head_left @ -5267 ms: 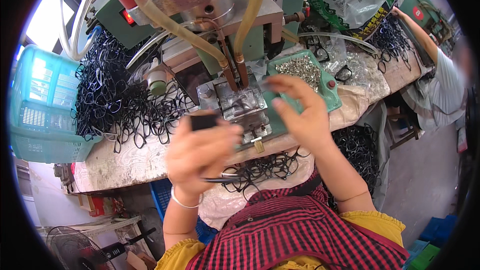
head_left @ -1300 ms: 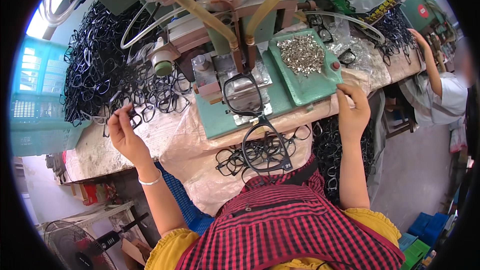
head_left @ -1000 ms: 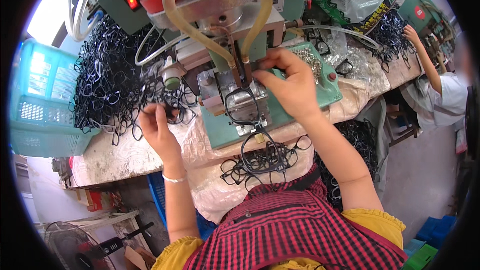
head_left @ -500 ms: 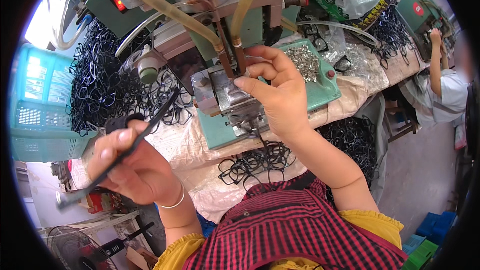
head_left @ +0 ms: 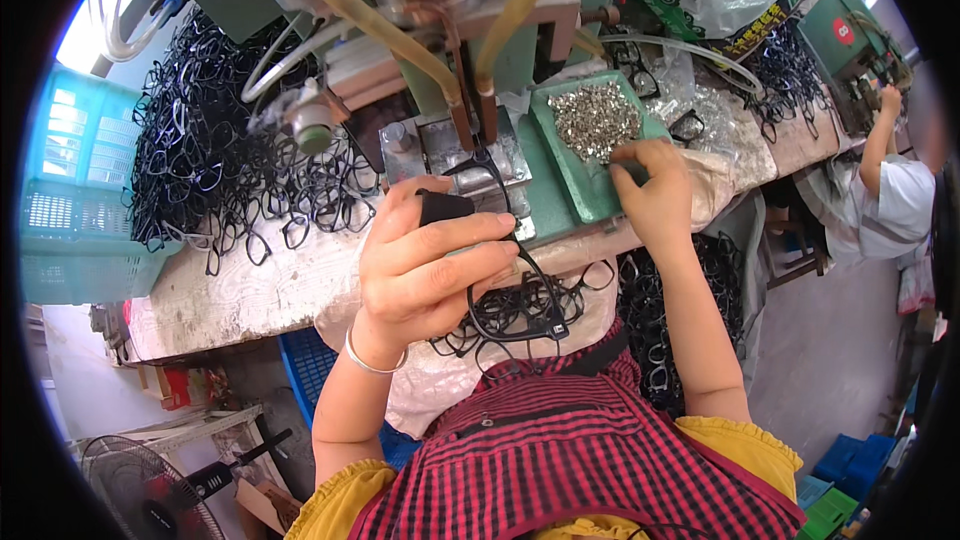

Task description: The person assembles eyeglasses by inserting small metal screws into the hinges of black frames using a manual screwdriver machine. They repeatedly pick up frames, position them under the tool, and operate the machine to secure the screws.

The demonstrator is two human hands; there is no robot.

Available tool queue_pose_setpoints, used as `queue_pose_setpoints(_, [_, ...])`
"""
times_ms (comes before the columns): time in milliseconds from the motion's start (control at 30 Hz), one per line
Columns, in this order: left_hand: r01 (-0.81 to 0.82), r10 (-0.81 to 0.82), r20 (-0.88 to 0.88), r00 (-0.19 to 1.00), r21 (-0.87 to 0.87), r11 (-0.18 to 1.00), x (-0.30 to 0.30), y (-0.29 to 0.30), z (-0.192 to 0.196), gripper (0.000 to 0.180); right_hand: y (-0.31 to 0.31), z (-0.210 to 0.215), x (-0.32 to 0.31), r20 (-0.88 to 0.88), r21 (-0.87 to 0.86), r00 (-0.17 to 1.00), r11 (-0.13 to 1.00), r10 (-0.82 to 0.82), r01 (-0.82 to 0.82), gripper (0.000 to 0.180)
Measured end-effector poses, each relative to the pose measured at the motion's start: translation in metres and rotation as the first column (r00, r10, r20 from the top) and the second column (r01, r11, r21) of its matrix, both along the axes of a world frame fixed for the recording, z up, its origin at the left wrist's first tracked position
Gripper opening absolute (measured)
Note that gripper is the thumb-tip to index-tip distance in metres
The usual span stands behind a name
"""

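My left hand [head_left: 425,270] is closed on a black eyeglass frame [head_left: 556,328], with a black finger sleeve [head_left: 443,207] on one finger. One part of the frame reaches up to the two copper-coloured tips [head_left: 488,118] of the bench machine; whether it touches them I cannot tell. A rim hangs below my fingers. My right hand [head_left: 660,195] rests at the near right edge of a green tray [head_left: 592,210], fingers curled in beside a pile of small silver metal parts [head_left: 597,120]. What its fingertips hold, if anything, is too small to make out.
A large heap of black eyeglass frames [head_left: 190,140] covers the bench's left side, next to turquoise crates [head_left: 75,180]. More frames [head_left: 660,340] lie near my lap. Yellowish hoses [head_left: 370,20] hang over the machine. A co-worker [head_left: 890,190] sits at the far right.
My left hand has brought the eyeglass frame from the lower left up to the machine. My right hand has left the machine tips and moved right to the tray of metal parts.
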State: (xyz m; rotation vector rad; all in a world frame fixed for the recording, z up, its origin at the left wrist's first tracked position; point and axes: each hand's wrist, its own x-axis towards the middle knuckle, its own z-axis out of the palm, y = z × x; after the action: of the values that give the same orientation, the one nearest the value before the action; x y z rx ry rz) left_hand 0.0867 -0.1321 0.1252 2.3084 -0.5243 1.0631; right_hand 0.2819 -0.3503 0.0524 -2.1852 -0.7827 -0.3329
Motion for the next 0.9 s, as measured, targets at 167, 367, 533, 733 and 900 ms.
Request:
queue_pose_setpoints(167, [-0.053,0.053,-0.026,0.998,-0.007,0.999,-0.014,-0.005,-0.006,0.018,0.014,-0.006,-0.003,0.158,-0.190,0.987,0.981,-0.008,0.038,0.008])
queue_pose_setpoints(367, [-0.385,0.383,-0.039,0.923,-0.079,0.919,-0.064,-0.030,-0.029,0.033,0.023,-0.014,0.001,0.291,-0.215,0.957,0.973,-0.016,0.081,0.008])
queue_pose_setpoints(533, [-0.811,0.845,0.031,0.535,-0.262,0.523,-0.104,0.051,-0.011,0.026,0.015,-0.012,0.010,0.275,-0.200,0.961,0.976,-0.032,0.089,0.008])
queue_pose_setpoints(733, [-0.794,0.958,-0.016,0.286,0.556,0.246,-0.153,0.248,-0.049,0.039,0.005,-0.005,0.006,-0.201,0.216,0.976,0.969,-0.079,0.123,0.015])
queue_pose_setpoints(900, [-0.760,0.919,-0.256,0.299,0.519,0.392,-0.198,0.295,-0.141,0.046,-0.038,-0.010,-0.012,-0.009,0.198,0.995,0.975,-0.097,0.097,0.017])
